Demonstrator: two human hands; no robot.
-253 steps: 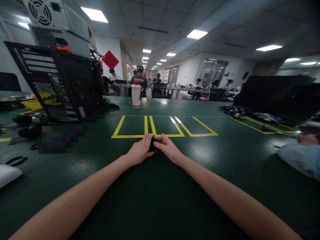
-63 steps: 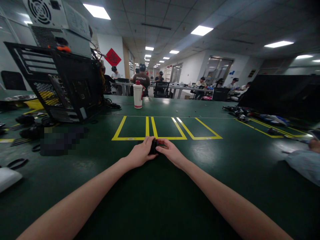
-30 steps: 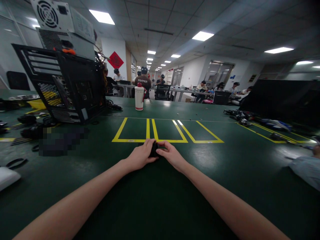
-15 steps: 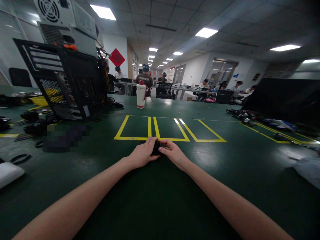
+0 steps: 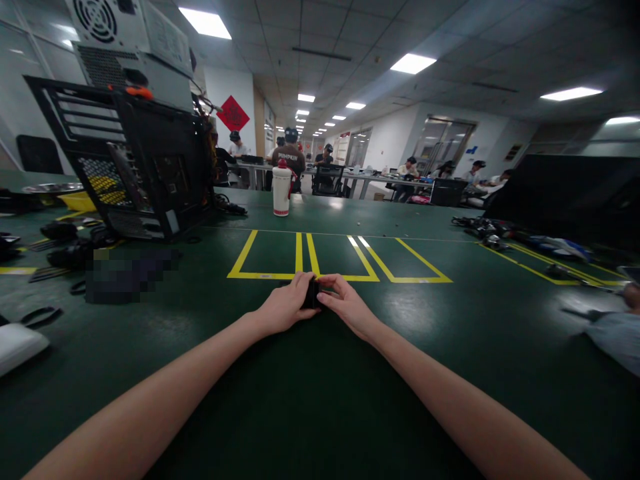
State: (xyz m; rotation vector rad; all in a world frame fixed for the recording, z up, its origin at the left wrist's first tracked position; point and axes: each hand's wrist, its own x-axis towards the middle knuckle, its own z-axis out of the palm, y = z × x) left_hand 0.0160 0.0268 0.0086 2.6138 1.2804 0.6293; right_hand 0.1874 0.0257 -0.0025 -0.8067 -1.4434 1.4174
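Between my two hands is a small black object (image 5: 312, 294), dark and mostly covered by fingers, so its kind does not show. My left hand (image 5: 286, 305) is closed around its left side, thumb toward me and fingers over the far side. On the other side, my right hand (image 5: 346, 305) pinches at its right edge with thumb and fingertips. Both hands are low over the green tabletop (image 5: 320, 387), just in front of yellow tape outlines (image 5: 345, 279).
A black computer case (image 5: 145, 160) with power supplies (image 5: 135, 40) on top stands at left. Beyond the tape is a white bottle (image 5: 281, 193) with a red lid. Cables (image 5: 483, 230) lie at right, near a person's sleeve (image 5: 615, 333). Other people sit farther back.
My hands stay almost in place around the black object, with only slight finger movement. At the right edge, the other person's hand and sleeve have shifted a little into view.
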